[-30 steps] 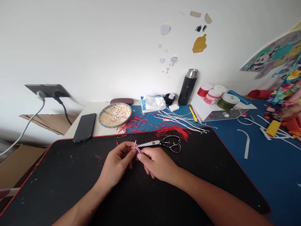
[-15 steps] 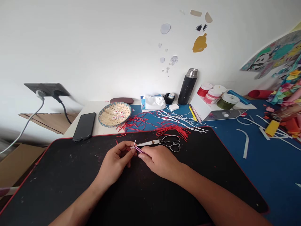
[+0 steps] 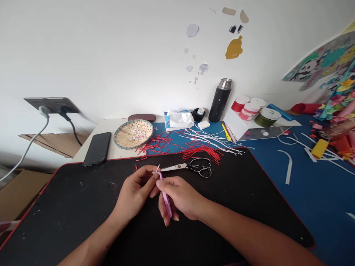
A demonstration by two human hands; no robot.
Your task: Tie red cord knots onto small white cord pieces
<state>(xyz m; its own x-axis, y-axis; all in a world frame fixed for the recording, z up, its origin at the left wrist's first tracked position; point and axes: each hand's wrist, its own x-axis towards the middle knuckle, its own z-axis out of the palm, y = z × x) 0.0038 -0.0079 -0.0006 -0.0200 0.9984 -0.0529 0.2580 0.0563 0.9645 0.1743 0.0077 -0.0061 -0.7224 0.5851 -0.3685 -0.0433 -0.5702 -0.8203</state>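
My left hand (image 3: pixel 138 186) pinches a short white cord (image 3: pixel 158 169) between thumb and fingertips, its end sticking up. In my right hand (image 3: pixel 180 194) is a slim pink tool (image 3: pixel 166 201), like a pair of tweezers, gripped along its length. Its upper end touches or almost touches the cord at my left fingertips; that contact is too small to make out. Just beyond both hands lie scissors (image 3: pixel 184 166) with black handles, blades pointing left and tips partly behind the fingers.
Behind the black mat (image 3: pixel 83 207) stand a woven basket (image 3: pixel 122 138) with small red-and-white pieces, red cords (image 3: pixel 202 153), white cords (image 3: pixel 222 142), a tissue pack (image 3: pixel 169 125) and a black flask (image 3: pixel 220 101). A phone (image 3: pixel 97 148) lies left; paint jars (image 3: pixel 267 117) stand right.
My right hand has rolled over, bringing the pink tool's long body into view with fingers curled beneath it. My left hand stays at the cord. The whole view has shifted slightly.
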